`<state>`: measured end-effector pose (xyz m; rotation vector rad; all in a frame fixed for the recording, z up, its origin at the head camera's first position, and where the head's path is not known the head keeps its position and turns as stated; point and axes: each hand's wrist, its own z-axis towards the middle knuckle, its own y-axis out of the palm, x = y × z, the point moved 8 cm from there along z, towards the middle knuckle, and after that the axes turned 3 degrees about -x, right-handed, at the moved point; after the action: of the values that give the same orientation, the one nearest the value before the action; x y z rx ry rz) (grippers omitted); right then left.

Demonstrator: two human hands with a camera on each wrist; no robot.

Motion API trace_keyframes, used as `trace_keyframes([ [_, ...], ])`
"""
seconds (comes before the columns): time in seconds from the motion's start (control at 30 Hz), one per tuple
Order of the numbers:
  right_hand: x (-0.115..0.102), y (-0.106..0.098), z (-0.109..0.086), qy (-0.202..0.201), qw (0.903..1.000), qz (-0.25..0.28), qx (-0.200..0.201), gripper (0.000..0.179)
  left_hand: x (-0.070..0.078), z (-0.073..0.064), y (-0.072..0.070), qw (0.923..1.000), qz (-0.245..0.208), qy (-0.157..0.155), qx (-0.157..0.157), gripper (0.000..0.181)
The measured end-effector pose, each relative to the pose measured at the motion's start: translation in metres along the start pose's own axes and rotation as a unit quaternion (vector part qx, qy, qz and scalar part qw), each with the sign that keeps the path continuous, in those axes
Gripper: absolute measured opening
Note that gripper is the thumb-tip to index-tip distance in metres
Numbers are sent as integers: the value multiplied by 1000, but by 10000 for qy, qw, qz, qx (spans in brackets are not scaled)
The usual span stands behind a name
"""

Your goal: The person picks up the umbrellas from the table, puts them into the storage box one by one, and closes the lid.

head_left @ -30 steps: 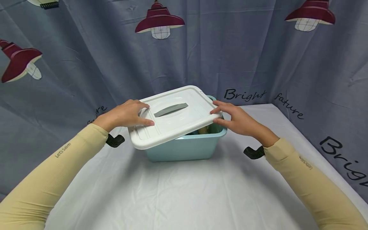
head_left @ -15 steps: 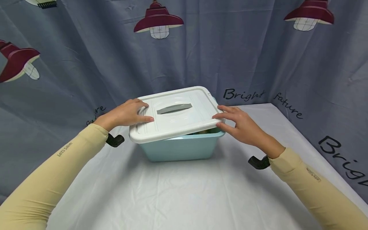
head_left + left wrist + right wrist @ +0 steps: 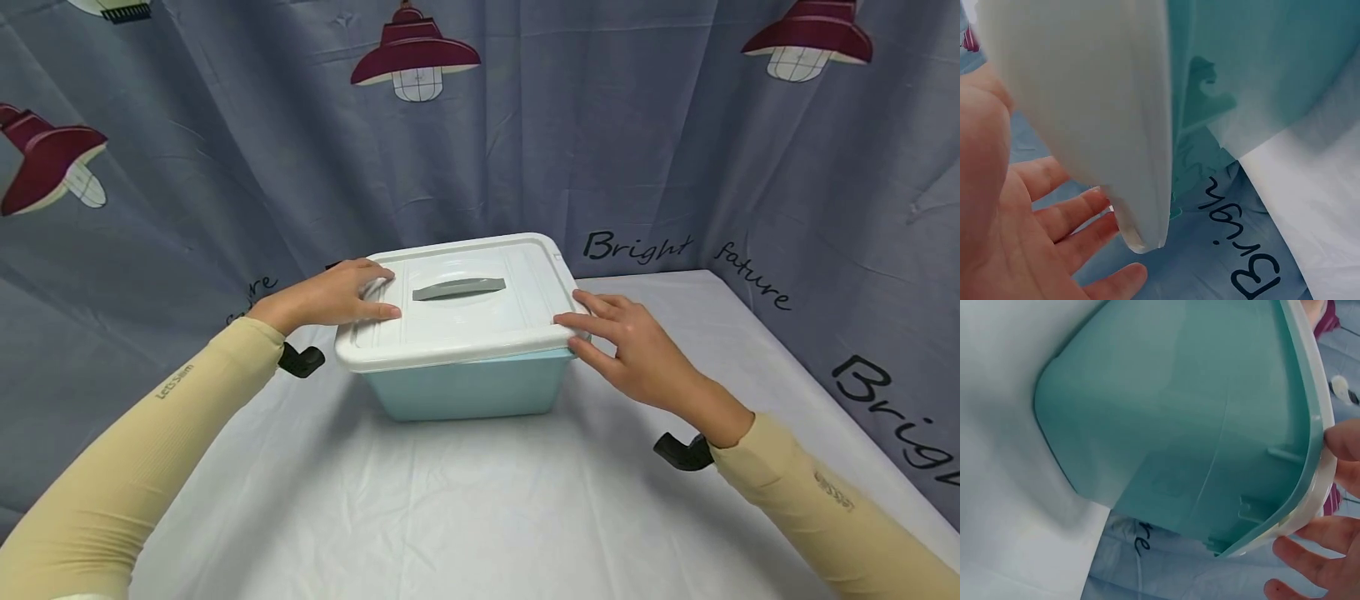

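A white lid (image 3: 480, 329) with a grey handle (image 3: 459, 289) sits over a light blue storage box (image 3: 468, 392). The lid covers the opening; along the front a thin strip of the box's rim shows near the right corner. My left hand (image 3: 330, 296) rests at the lid's left end, thumb and fingers spread. In the left wrist view its fingers lie relaxed around a corner of the lid (image 3: 1104, 125). With spread fingers my right hand (image 3: 637, 354) touches the lid's right edge, thumb at the front corner. What the box contains is hidden.
A white cloth (image 3: 450, 508) covers the table under the box. Behind and to the right hangs a grey-blue curtain (image 3: 600, 125) printed with red lamps and lettering. Dark wrist mounts (image 3: 302, 361) stick out by both wrists.
The tilted lid has turned and come down level over the box, hiding the inside that showed at the right. My right hand has moved down and slightly right; the left has barely moved.
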<state>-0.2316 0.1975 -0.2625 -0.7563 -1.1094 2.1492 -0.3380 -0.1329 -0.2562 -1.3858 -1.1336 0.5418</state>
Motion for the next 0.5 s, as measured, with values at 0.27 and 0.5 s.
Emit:
trace_keyframes([
  [0.27, -16, 0, -13, -368, 9985, -255, 323, 35, 0, 4, 1, 9998, -46, 202, 16, 81],
  [0.5, -18, 3, -17, -262, 9987, -377, 219, 37, -3, 6, 4, 9995, -185, 231, 85, 81],
])
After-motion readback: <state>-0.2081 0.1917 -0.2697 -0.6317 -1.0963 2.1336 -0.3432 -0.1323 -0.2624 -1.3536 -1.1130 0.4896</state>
